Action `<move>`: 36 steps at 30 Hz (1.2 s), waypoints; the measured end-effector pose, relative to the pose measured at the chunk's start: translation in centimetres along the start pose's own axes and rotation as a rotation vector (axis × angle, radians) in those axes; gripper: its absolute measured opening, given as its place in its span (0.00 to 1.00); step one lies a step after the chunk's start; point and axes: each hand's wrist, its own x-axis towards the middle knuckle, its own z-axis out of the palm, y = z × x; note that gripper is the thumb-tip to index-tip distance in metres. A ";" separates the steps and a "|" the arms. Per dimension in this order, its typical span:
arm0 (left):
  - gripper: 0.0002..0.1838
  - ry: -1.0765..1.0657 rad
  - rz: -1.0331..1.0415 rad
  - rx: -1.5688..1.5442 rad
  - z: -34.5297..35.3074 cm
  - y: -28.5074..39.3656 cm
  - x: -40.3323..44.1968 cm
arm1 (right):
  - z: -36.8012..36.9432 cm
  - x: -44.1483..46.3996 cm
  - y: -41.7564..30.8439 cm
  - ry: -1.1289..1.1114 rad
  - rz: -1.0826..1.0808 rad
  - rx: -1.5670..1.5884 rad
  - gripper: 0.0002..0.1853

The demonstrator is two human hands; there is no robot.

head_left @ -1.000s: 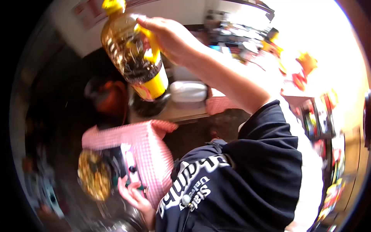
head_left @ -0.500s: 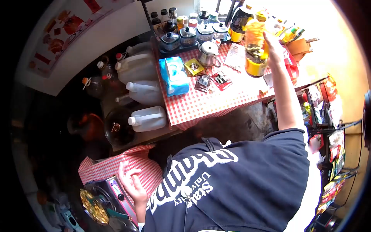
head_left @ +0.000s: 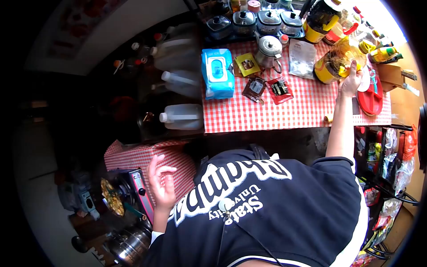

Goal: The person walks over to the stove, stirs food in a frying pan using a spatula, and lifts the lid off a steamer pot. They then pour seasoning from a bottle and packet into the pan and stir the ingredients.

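My right hand is closed on the yellow handle of a large clear oil bottle. The bottle has a yellow label and leans over the right part of the checked table; whether its base touches the cloth I cannot tell. A red plastic item lies just right of that hand. My left hand is raised with fingers apart, holding nothing. Beside it is a gas stove, with a pan of food at its left.
On the red-checked tablecloth are a blue wipes pack, several sachets, a metal pot and lidded glass jars. A dark bottle stands behind. Plastic jugs line the left; a packed rack stands right.
My right hand has brought the oil bottle lower over the table, and the bottle has gone from nearly upright to tilted. The view has shifted. My left hand stays raised and open.
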 end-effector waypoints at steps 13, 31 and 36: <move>0.28 -0.059 -0.098 0.024 2.3 -1.5 0.3 | 2.8 -20.0 2.7 -0.668 0.083 -1.059 0.14; 0.14 -0.184 -0.093 -0.135 5.7 -0.5 5.1 | 9.1 -20.9 -2.5 -0.698 1.224 0.075 0.18; 0.17 -0.281 -0.310 -0.260 9.3 -1.5 10.4 | 15.8 -25.7 -8.2 -0.837 1.432 0.591 0.19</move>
